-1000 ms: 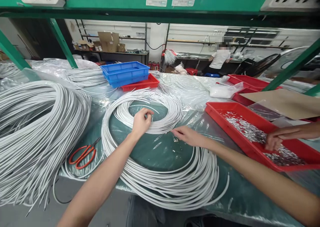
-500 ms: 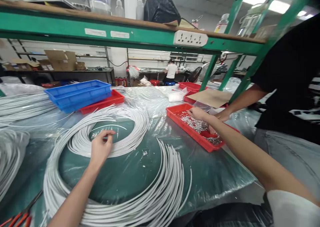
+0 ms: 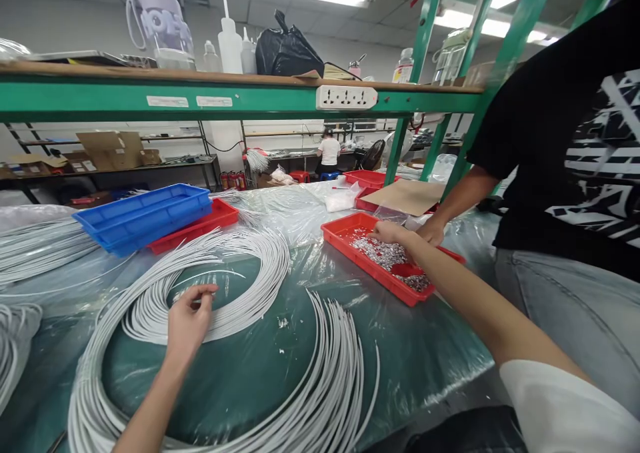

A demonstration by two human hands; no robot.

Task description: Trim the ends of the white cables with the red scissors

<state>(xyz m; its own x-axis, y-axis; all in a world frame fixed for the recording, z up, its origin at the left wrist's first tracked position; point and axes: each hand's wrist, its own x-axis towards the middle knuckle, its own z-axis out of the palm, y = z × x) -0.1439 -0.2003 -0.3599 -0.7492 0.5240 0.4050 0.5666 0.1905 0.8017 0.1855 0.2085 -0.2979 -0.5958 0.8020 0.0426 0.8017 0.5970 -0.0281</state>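
Note:
My left hand (image 3: 189, 320) hovers over the coils of white cable (image 3: 250, 300), its fingers curled with thumb and fingertips close together. Whatever it may pinch is too small to make out. On the right, my right hand (image 3: 393, 234) reaches into a red tray (image 3: 350, 260) that holds many small silvery parts (image 3: 383, 252). Its fingers point down among the parts, and what they grip is hidden. A co-worker's hand (image 3: 431, 232) is at the same tray, partly behind my forearm.
A blue tray (image 3: 145, 216) rests on a red one (image 3: 223, 214) at the back left. A green shelf beam (image 3: 270, 100) with a power strip (image 3: 347, 98) crosses above the table. The co-worker in a black shirt (image 3: 530, 140) stands at the right.
The view has tilted upward and shifted, so the shelf and table sit lower in the picture. Both hands keep nearly the same places over the cable and in the red tray.

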